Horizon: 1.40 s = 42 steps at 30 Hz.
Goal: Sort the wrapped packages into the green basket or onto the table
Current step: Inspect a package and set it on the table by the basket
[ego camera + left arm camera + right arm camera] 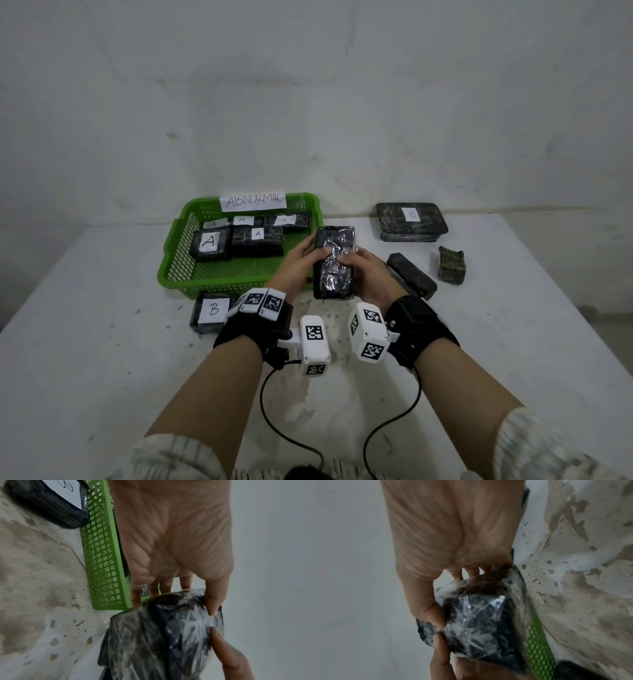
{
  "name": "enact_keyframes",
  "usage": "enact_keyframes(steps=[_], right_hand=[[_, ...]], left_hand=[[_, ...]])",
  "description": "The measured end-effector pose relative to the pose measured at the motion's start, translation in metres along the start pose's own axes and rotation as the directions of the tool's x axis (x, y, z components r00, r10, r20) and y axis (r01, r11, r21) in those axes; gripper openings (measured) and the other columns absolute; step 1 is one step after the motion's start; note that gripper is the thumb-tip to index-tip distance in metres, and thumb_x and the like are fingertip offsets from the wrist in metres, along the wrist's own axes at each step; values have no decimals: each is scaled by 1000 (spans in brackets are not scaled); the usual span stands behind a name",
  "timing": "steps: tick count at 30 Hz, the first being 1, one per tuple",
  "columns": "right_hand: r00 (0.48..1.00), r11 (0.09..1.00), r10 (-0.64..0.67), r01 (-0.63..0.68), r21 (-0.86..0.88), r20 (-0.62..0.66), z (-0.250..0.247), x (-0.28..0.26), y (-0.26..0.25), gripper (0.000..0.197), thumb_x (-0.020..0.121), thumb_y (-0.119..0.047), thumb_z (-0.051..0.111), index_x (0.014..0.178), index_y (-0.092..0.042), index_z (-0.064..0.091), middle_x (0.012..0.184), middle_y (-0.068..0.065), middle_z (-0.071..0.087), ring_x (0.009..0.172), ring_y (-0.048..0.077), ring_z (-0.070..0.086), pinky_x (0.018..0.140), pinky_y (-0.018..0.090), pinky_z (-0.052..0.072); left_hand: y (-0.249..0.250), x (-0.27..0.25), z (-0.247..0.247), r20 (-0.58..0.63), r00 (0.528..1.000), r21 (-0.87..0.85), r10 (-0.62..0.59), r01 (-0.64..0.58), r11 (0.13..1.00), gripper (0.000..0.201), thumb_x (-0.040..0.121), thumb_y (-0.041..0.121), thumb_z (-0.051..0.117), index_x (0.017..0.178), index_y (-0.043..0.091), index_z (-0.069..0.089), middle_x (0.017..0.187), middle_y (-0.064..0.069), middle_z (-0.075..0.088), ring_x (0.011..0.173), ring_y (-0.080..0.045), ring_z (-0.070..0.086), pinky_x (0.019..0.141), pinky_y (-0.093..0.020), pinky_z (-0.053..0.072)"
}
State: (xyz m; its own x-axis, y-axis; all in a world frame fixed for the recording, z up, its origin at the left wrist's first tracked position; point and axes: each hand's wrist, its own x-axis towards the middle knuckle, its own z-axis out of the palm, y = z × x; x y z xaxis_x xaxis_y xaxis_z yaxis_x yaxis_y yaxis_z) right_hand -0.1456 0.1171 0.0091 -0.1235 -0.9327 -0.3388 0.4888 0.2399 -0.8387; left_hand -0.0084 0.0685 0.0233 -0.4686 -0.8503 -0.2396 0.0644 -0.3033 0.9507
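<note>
Both hands, left hand (298, 261) and right hand (368, 274), clasp one wrapped package (334, 263) from either side, above the table (102, 359), probably hunting its label. Green basket (178, 274) lies at ten o'clock, holding A-marked ones.

1. A white, stained table (102, 359) carries the load.
2. A green basket (239, 279) sits at centre-left.
3. A "B" package (210, 313) lies touching the basket's near wall.
4. At right: another "B" package (411, 222), a dark bar (412, 275), a small block (452, 265).
</note>
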Motion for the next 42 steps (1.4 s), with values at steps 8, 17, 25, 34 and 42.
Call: enact_keyframes(steps=[8, 17, 25, 34, 42], right_hand=[[996, 999, 40, -39, -21, 79, -8, -5, -5, 38, 87, -3, 62, 123, -12, 54, 105, 12, 68, 88, 25, 67, 67, 39, 59], [987, 998, 44, -51, 37, 156, -13, -9, 4, 44, 88, 2, 58, 128, -15, 52, 109, 12, 69, 88, 23, 70, 64, 38, 58], [992, 1000, 9, -11, 22, 125, -12, -5, 9, 52, 86, 5, 58, 135, -7, 47, 109, 16, 68, 93, 28, 68, 72, 38, 57], [981, 998, 16, -5, -59, 191, -9, -6, 14, 84, 69, 10, 71, 140, -18, 35, 126, 19, 61, 112, 35, 62, 89, 46, 54], [999, 1000, 1, 0, -25, 35, -14, -2, 11, 58, 90, -22, 64, 141, -34, 37, 129, 4, 59, 109, 25, 61, 81, 42, 56]], left_hand=[[-3, -4, 6, -57, 998, -66, 7, -11, 998, 53, 91, 7, 53, 141, 15, 39, 129, -16, 56, 93, -18, 63, 71, -30, 54], [-10, -9, 2, -64, 996, -96, -60, 54, 994, 55, 89, 5, 54, 140, 23, 39, 128, -15, 57, 93, -25, 62, 64, -39, 54], [-9, -13, 3, -34, 998, -77, -47, 44, 996, 61, 88, -1, 53, 143, 20, 34, 133, -16, 52, 99, -25, 59, 82, -44, 51], [-11, -17, -2, 26, 995, -104, -97, 99, 990, 59, 87, -1, 53, 137, 25, 34, 135, -12, 50, 105, -30, 57, 88, -54, 47], [-13, -16, -9, -54, 998, -103, 14, -19, 994, 58, 86, -11, 48, 127, 29, 40, 131, -8, 46, 101, -24, 57, 81, -50, 52]])
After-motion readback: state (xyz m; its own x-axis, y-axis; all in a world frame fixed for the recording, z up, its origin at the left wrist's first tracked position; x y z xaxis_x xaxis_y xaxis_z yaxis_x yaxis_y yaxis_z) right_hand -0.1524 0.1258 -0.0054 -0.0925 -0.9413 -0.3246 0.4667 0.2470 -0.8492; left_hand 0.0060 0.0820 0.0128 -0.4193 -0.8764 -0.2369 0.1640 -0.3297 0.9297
